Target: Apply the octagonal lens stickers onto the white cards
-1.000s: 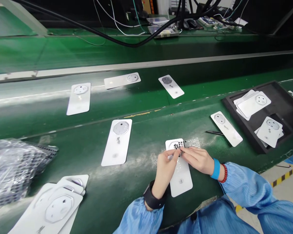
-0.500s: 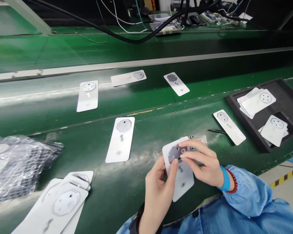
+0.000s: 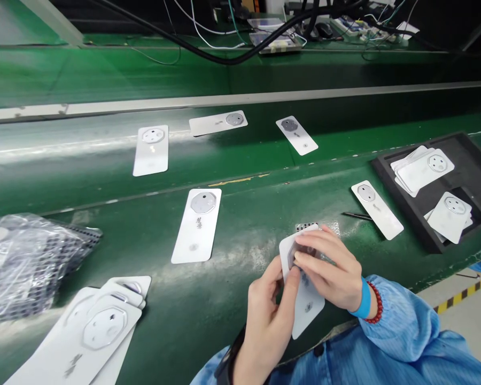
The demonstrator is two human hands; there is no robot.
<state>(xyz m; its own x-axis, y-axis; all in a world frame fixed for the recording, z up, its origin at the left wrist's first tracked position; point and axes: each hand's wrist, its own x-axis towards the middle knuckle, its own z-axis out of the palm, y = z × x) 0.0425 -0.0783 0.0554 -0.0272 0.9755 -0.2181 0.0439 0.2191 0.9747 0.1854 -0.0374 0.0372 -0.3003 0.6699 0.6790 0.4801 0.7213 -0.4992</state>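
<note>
A white phone back cover (image 3: 308,302) with rounded corners is tilted up near my body. My left hand (image 3: 269,315) grips its left side, thumb on the front face. The fingers of my right hand (image 3: 336,270) are closed at the upper right of the same cover, over its dark octagonal camera ring. They hide most of that ring, and whether a small part is between the fingertips cannot be seen. Behind the cover, a strip with dark dots (image 3: 307,226) lies on the green table. Another phone back cover (image 3: 197,227) lies flat to the left.
More covers lie farther back, including one cover (image 3: 151,155) at left. A stack of covers (image 3: 104,326) sits front left, near a clear plastic bag (image 3: 28,267). At right are a dark pen-like tool (image 3: 356,216), a single cover (image 3: 379,211) and a black tray (image 3: 471,166) holding covers.
Both hands and the held cover have shifted slightly right and down. The cover is turned more edge-on, and my right fingers now cover more of its camera ring. The view has shifted slightly.
</note>
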